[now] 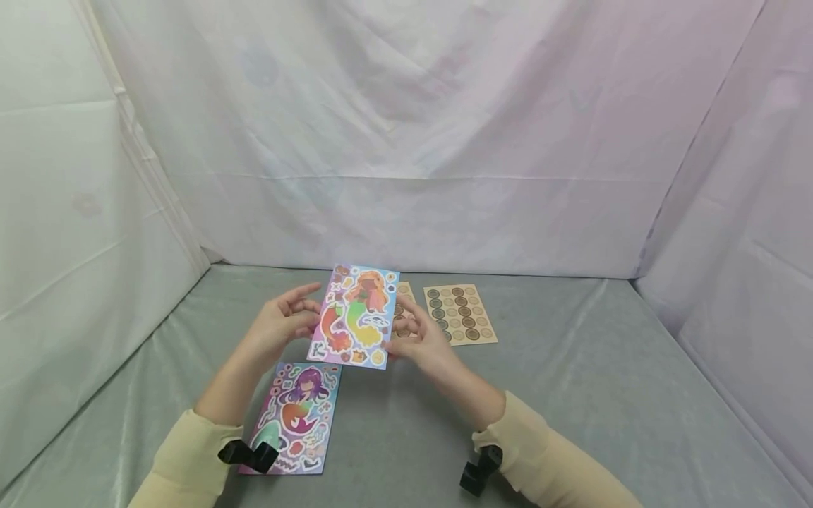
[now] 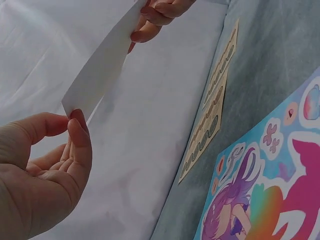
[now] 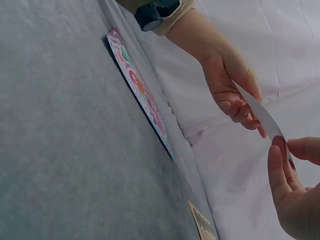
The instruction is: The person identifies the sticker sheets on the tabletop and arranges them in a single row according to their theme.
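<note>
A mermaid sticker sheet (image 1: 356, 317), with an orange-haired figure and a yellow-green tail, is held up above the table between both hands. The left hand (image 1: 284, 319) pinches its left edge between thumb and fingers. On the opposite edge, the right hand (image 1: 424, 340) has its own pinch. The sheet's plain white back (image 2: 100, 70) faces the left wrist camera and bows slightly. Below the left hand lies a second mermaid sticker sheet (image 1: 298, 416), this one with a purple-haired figure, partly covered by the left wrist's black camera mount.
Behind the right hand, two tan sheets of round stickers lie flat: one in full view (image 1: 462, 314), the other (image 1: 404, 291) mostly hidden by the raised sheet. Grey cloth (image 1: 571, 395) covers the table. White fabric walls (image 1: 406, 141) stand at the back and both sides.
</note>
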`<state>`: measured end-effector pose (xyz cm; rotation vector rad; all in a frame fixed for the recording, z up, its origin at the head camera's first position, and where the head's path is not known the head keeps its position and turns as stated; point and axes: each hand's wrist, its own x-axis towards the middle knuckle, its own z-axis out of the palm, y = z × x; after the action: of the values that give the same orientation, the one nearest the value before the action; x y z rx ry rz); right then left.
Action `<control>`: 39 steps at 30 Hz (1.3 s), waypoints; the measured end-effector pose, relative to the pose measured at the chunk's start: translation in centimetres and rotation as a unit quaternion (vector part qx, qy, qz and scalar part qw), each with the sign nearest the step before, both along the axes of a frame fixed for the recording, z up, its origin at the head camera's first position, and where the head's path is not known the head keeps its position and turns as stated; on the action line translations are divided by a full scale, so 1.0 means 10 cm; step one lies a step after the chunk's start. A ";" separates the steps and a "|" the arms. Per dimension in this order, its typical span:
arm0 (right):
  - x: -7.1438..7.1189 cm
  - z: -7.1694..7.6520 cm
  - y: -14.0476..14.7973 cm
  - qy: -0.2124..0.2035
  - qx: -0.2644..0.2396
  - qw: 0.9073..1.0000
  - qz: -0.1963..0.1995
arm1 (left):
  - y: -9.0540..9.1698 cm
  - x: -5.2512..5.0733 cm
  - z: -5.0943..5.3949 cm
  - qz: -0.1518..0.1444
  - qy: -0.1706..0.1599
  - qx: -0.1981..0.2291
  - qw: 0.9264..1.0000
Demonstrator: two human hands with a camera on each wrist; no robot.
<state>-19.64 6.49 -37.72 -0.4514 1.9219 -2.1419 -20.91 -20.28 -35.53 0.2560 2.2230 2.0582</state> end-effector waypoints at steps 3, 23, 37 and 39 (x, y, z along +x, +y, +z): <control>0.03 -0.01 0.04 -0.008 0.002 1.000 -0.003 | 0.03 0.03 -0.01 -0.005 -0.002 -0.003 1.000; 0.22 -0.09 0.27 -0.022 0.018 0.999 0.028 | 0.13 0.21 -0.11 -0.049 -0.018 -0.038 0.998; 0.28 -0.12 0.37 -0.040 0.032 0.998 0.036 | 0.20 0.27 -0.20 -0.061 -0.032 -0.021 0.997; 0.29 -0.14 0.38 -0.038 0.030 0.998 0.037 | 0.22 0.28 -0.20 -0.062 -0.033 -0.022 0.997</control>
<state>-16.75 10.25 -39.08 -0.4178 1.8930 -2.0192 -18.12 -18.13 -37.58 0.3086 2.1530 1.9236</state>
